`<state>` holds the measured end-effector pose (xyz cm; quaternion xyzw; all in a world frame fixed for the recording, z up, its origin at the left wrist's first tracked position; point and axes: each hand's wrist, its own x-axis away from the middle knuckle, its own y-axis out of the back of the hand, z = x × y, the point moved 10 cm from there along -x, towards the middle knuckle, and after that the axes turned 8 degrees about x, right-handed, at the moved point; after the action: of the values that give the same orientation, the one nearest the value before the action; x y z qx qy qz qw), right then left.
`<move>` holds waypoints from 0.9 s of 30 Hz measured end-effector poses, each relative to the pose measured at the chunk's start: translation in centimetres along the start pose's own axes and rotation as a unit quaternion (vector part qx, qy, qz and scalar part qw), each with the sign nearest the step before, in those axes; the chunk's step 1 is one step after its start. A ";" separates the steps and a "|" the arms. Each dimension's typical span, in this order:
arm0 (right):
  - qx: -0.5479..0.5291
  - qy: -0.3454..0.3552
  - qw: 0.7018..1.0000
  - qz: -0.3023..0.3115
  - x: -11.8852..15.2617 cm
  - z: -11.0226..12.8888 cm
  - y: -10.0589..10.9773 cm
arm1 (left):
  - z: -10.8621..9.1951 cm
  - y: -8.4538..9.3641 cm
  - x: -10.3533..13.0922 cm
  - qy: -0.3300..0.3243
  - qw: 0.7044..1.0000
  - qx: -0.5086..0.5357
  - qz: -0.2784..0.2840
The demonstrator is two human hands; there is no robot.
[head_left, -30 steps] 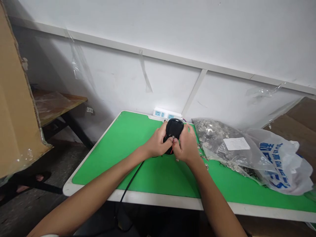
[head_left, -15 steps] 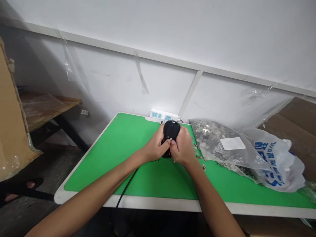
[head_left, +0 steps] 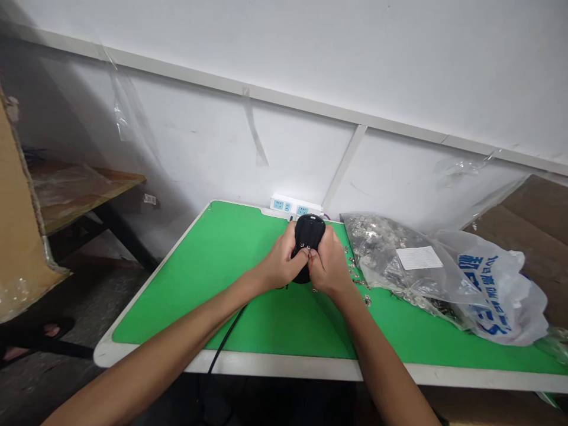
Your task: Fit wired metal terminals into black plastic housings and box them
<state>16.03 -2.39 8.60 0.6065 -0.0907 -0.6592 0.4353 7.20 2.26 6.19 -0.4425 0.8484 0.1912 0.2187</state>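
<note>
Both hands hold a black plastic housing (head_left: 309, 228), rounded at the top, above the green table mat. My left hand (head_left: 286, 251) is closed around its left side, thumb on the front face. On the other side my right hand (head_left: 329, 257) is wrapped round it, its thumb beside the left thumb. Small metal contacts (head_left: 305, 245) show in the housing just above the thumbs. A thin red wire (head_left: 311, 258) runs by the right thumb. What the thumbs press on is hidden. Several small metal pieces (head_left: 352, 265) lie on the mat right of my right hand.
A white power strip (head_left: 284, 204) stands at the table's back edge. To the right are a clear bag (head_left: 377, 236) of metal parts and a white plastic bag (head_left: 510, 296). A black cable (head_left: 227, 337) hangs over the front edge. Cardboard (head_left: 22, 207) stands at left.
My thumbs have shifted slightly on the housing, and the red wire now curves by the right thumb. Both hands still hold it in nearly the same place.
</note>
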 end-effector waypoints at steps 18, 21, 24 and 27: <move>-0.016 -0.048 0.999 0.011 0.3 -1.0 -0.6 | 0.2 0.0 -0.2 0.012 1.000 0.002 -0.002; -0.018 -0.051 0.998 0.015 0.3 -1.1 -0.8 | 0.4 0.0 -0.3 0.021 1.000 -0.003 -0.009; -0.015 -0.060 0.998 0.024 0.4 -1.3 -0.9 | 0.4 0.0 -0.3 0.021 1.000 -0.002 -0.008; -0.009 -0.053 0.998 0.016 0.4 -1.3 -0.7 | 0.3 -0.1 -0.4 0.023 1.000 -0.001 -0.001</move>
<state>16.86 -1.73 7.50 0.5657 -0.1173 -0.6841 0.4453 7.50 2.64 6.10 -0.4478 0.8525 0.1815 0.1993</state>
